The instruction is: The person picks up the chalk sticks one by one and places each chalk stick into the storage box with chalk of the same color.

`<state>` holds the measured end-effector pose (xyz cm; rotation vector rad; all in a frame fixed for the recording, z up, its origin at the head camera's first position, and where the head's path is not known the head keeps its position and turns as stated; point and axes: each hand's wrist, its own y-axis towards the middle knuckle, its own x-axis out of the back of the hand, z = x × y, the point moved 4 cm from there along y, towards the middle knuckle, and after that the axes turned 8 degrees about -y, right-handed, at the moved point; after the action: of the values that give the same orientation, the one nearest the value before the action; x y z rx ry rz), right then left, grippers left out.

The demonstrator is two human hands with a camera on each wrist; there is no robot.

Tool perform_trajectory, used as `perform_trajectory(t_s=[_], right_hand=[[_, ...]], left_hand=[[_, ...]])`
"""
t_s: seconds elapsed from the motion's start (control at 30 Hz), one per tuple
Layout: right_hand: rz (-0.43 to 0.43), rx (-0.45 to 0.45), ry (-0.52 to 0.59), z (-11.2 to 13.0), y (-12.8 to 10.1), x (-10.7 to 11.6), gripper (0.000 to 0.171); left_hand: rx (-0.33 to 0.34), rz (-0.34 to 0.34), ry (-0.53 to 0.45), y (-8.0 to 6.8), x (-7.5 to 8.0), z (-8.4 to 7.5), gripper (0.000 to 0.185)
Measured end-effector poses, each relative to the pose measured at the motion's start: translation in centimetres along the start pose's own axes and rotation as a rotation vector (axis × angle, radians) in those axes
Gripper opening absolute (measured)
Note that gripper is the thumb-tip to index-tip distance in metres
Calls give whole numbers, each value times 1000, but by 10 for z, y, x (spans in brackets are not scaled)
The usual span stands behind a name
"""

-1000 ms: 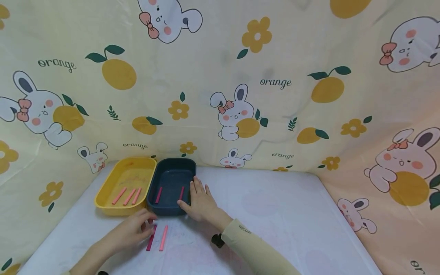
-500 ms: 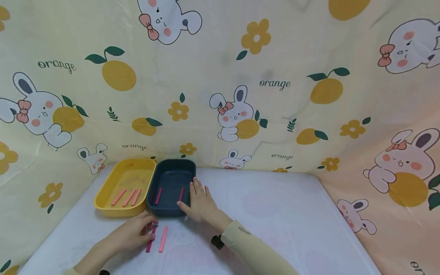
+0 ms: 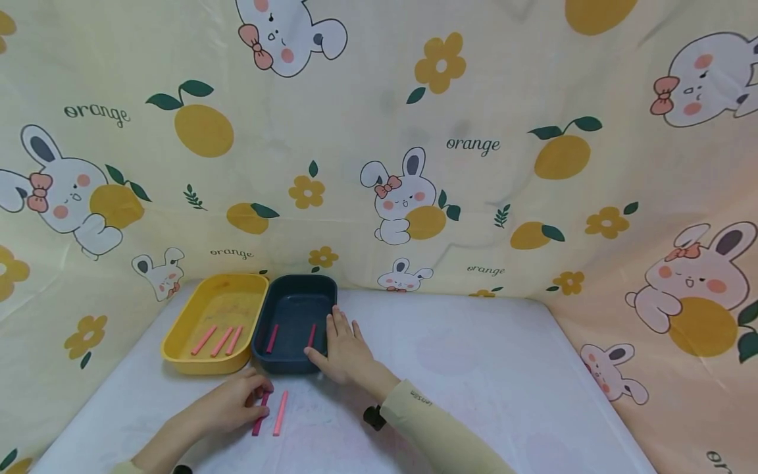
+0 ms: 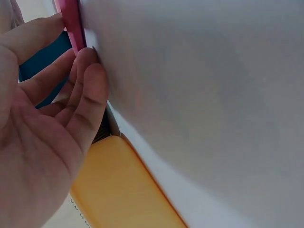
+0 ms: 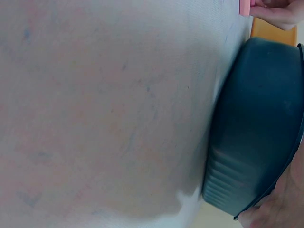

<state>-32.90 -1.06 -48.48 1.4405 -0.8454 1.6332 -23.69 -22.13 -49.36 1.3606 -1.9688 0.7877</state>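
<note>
Dark pink stick (image 3: 260,413) lies on the white table (image 3: 474,368), just in front of the two trays; your left hand (image 3: 227,403) sits over its far end. In the left wrist view your curled fingertips (image 4: 88,71) press against that stick (image 4: 72,21) with the thumb on its other side, a light pinch at table level; stick not clear of the surface as far as the head view shows.

Light pink stick (image 3: 279,413) lies just beside it on the right, parallel, untouched, a narrow gap between the two.

Your right hand (image 3: 345,350) rests flat on the table against the near right corner of the dark blue tray (image 3: 294,284). Fingers straight and slightly spread along the tray's right wall, thumb stretched along its front edge. Right wrist view shows the tray's outer wall (image 5: 256,128) close up; only a sliver of the hand shows there.

Dark blue tray holds two dark pink sticks (image 3: 272,337), well apart, one near each long side. Yellow tray (image 3: 177,342) stands touching the blue one on its left and holds three light pink sticks (image 3: 222,340) lying side by side.

Printed cloth (image 3: 379,131) with rabbits and oranges hangs behind and to both sides of the table.
</note>
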Motion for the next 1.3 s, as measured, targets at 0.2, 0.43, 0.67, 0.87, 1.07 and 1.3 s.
perform_trajectory(t_s=[0.2, 0.43, 0.67, 0.87, 1.07, 1.3], right_hand=[[-6, 5, 0, 1, -1, 1, 94], [-4, 11, -1, 2, -2, 3, 94], [-4, 7, 2, 1, -1, 2, 94], [-14, 11, 4, 0, 1, 1, 94], [-13, 12, 2, 0, 1, -1, 94], [-7, 18, 8, -1, 1, -1, 94]], left_hand=[[10, 2, -25, 1, -2, 0, 28], [24, 13, -113, 3, -2, 2, 29], [84, 1, -241, 4, -4, 5, 29], [84, -3, -313, 3, -5, 6, 30], [82, -14, -344, 1, -5, 6, 31], [38, -30, -368, -3, -3, 3, 33]])
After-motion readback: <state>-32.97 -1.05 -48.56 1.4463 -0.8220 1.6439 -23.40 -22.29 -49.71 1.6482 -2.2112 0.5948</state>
